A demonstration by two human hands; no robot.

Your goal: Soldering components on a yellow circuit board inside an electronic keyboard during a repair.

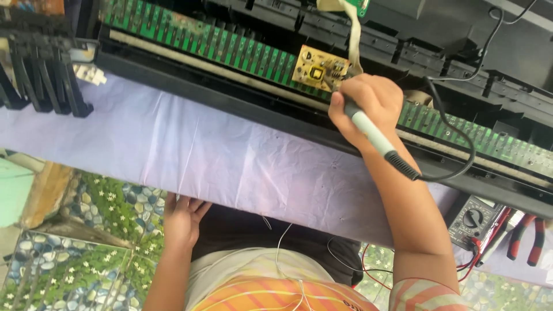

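Note:
My right hand [368, 103] grips a soldering iron [377, 138] with a pale handle and a black cord. Its tip end is hidden under my fingers, right beside a small yellow circuit board [318, 69]. That board lies on a long green circuit board [230, 49] inside an opened black instrument chassis [472, 52]. My left hand [183, 220] rests at the near edge of the lilac cloth [230, 155], fingers apart and holding nothing.
A multimeter [473, 222] with red leads and red-handled pliers [527, 239] lie at the right. A black rack of key parts [40, 75] and a small white piece [89, 74] sit at the far left. A flat beige ribbon cable [352, 34] runs up from the yellow board.

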